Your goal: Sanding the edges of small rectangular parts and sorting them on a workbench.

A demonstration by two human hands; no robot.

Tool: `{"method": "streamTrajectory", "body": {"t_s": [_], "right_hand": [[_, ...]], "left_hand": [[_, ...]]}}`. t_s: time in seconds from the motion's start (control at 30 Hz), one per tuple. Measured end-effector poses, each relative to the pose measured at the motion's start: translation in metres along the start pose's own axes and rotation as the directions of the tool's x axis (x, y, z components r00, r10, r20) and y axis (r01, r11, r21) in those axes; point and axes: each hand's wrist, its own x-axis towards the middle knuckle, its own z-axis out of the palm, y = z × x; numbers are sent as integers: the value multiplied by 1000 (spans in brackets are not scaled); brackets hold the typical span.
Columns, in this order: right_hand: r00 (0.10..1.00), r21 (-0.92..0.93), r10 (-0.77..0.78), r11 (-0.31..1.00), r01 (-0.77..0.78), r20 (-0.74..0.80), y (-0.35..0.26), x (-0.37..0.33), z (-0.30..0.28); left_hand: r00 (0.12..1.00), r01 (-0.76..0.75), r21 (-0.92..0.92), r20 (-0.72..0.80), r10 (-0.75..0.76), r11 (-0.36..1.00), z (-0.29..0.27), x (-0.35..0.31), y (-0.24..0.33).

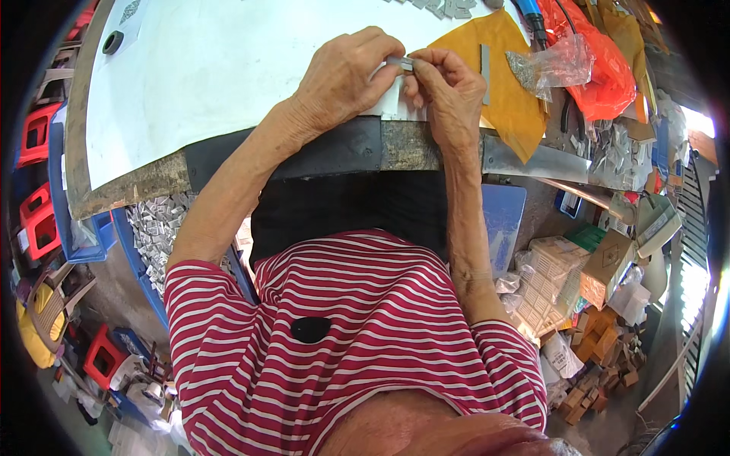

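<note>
Both hands meet over the near edge of a white-covered table [198, 68]. A small grey metal piece [404, 64] is pinched between them. My left hand [350, 72] grips one end with thumb and forefinger. From the other side, my right hand [450, 87] closes on the same piece with thumb and curled fingers. Most of the piece is hidden by the fingertips, so its full shape cannot be told. Right beside my right hand, a flat grey metal strip [485, 74] lies on a yellow-brown envelope [509, 114].
Several flat grey pieces [445, 7] lie at the table's far edge, and a black ring [112, 42] far left. A red plastic bag [604, 80] and a clear bag [566, 64] crowd the right. Below the table at left stands a blue crate [137, 254] of small metal pieces.
</note>
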Motion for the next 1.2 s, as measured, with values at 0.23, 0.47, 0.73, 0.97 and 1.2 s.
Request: {"method": "streamTrajectory", "body": {"t_s": [0.23, 0.47, 0.73, 0.97, 1.2], "right_hand": [[1000, 40, 13, 999, -12, -17, 0, 4, 5], [998, 56, 49, 997, -46, -50, 3, -1, 3], [1000, 26, -5, 1000, 4, 17, 3, -3, 2], [999, -39, 4, 999, -2, 46, 2, -5, 3], [998, -72, 3, 997, 1, 59, 4, -2, 2]], "left_hand": [[1000, 12, 24, -14, -12, 1000, -6, 1, -2], [987, 158, -45, -37, -159, 986, -15, 5, -8], [952, 275, 103, -167, -256, 956, -59, -4, -42], [905, 376, 269, -312, -289, 887, -81, -18, -82], [860, 472, 213, -326, -393, 856, -82, -17, -96]]}}
